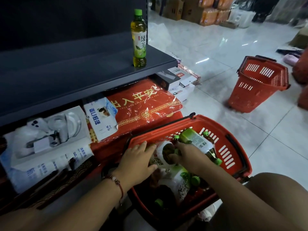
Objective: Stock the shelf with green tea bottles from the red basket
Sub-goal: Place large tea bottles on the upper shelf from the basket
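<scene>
One green tea bottle (139, 39) with a green cap stands upright near the right end of the dark grey shelf (66, 72). In front of me, the red basket (233, 147) holds several green tea bottles lying on their sides, among them one (196, 140) against the far wall. Both my hands are inside the basket. My left hand (138, 162) lies over a white-labelled bottle (162, 153), fingers above it and thumb below. My right hand (185, 155) curls round a bottle beside it; its fingertips are hidden.
Below the shelf lie a red plastic-wrapped mat (146, 105) and white boxed goods (46, 139). A second red basket (260, 84) stands on the white tiled floor to the right. Cardboard boxes and orange packs (208, 15) line the far side. My knee (275, 197) is beside the basket.
</scene>
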